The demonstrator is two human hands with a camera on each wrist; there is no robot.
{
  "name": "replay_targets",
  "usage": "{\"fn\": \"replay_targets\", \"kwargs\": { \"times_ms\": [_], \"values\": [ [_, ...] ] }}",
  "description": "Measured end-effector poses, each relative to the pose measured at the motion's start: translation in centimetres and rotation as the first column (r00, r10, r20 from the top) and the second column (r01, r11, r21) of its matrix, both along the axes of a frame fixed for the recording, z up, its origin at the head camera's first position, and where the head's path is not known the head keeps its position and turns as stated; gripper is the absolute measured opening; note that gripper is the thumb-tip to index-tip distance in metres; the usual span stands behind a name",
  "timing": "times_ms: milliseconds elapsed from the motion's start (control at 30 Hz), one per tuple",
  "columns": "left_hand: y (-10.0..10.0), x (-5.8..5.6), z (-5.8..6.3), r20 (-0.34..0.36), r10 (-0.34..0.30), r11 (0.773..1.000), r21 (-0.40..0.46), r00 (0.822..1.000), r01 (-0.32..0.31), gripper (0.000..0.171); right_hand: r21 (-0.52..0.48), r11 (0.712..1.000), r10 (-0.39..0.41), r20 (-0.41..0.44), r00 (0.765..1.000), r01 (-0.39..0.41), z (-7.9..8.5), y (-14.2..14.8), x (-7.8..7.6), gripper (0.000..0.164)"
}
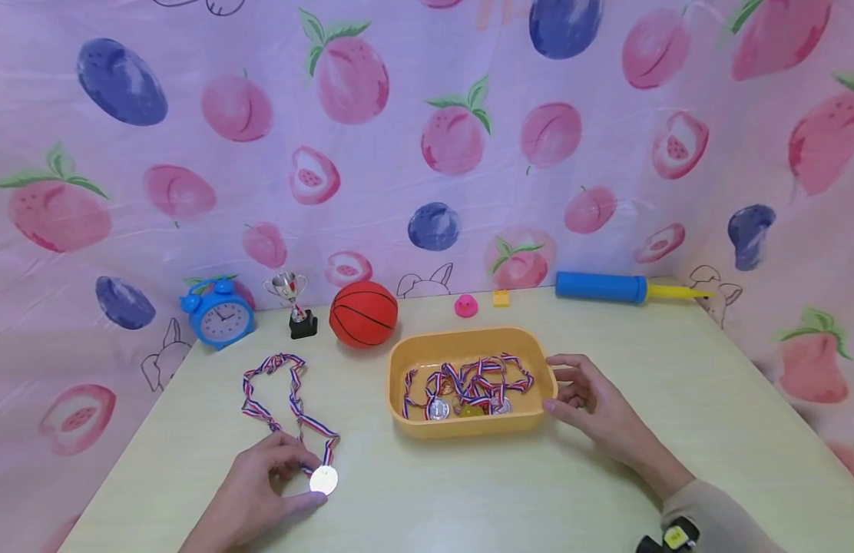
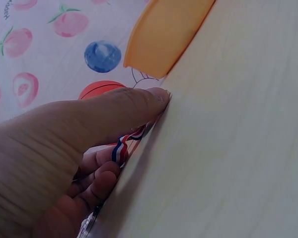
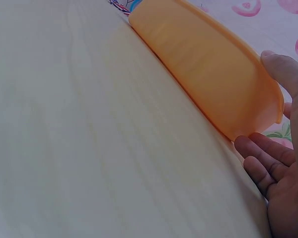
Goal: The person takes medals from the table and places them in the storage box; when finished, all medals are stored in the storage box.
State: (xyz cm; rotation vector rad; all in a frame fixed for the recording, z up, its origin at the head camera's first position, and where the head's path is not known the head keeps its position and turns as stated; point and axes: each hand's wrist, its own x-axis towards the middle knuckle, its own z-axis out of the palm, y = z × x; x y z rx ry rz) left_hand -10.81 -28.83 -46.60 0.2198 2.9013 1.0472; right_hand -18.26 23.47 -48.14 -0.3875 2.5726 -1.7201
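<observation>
Fruit-printed cloth (image 1: 275, 69) is hanging behind a pale table (image 1: 468, 499), on which the left hand (image 1: 257, 488) is pinching a shiny medal (image 1: 323, 481) between thumb and bent fingers, to the left of a yellow tray (image 1: 461, 428) and nearer the viewer. Its striped ribbon (image 1: 319, 427) is trailing away in a twisted loop, pointing toward a small trophy (image 1: 302, 322) without touching it; a red ball (image 1: 363, 315) is sitting beside the trophy.

That loose loop is looking like the main hazard. If the medal were moved sharply, the ribbon could be whipping into the trophy or catching on the tray's rim. The disc itself could be slipping, since fingertips are holding a smooth, thin edge; the thumb is blocking the left wrist view, so I cannot tell how firm the pinch is.

Meanwhile, the right hand (image 1: 596, 403) is resting against the tray's right end, its fingers loosely bent rather than closing round the wall. Too hard a push there could be sliding the tray leftward. Inside, heaped ribbons (image 1: 478, 401) are lying around several other medals (image 1: 438, 409); their twists could be causing tangles whenever one is being pulled.
</observation>
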Motion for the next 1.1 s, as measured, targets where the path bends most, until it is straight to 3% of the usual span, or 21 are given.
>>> {"fn": "replay_targets", "kwargs": {
  "times_ms": [400, 633, 800, 967, 1100],
  "values": [
    [-0.02, -0.15, -0.1, -0.005, -0.023, 1.0, 0.001, 1.0, 0.023, 0.048, 0.003, 1.0, -0.003, 0.014, 1.0, 0.003, 0.17, -0.07, 0.05, 0.065],
    [-0.1, -0.16, 0.03, 0.007, -0.079, 0.997, -0.005, 0.997, 0.079, 0.037, 0.006, 1.0, -0.009, 0.016, 1.0, 0.009, 0.23, -0.14, 0.08, 0.066],
    [0.03, -0.01, -0.02, -0.034, -0.105, 0.994, -0.009, 0.994, 0.105, 0.035, 0.007, 1.0, -0.008, 0.016, 1.0, 0.008, 0.18, -0.12, 0.06, 0.066],
    [0.13, 0.1, -0.29, -0.056, -0.097, 0.995, 0.022, 0.994, 0.098, 0.037, 0.009, 1.0, -0.012, 0.019, 1.0, 0.012, 0.16, -0.11, 0.06, 0.065],
    [0.26, 0.06, -0.12, -0.033, -0.048, 0.998, 0.038, 0.998, 0.05, 0.039, 0.006, 1.0, -0.014, 0.023, 1.0, 0.014, 0.1, -0.13, 0.05, 0.065]
  ]
}}
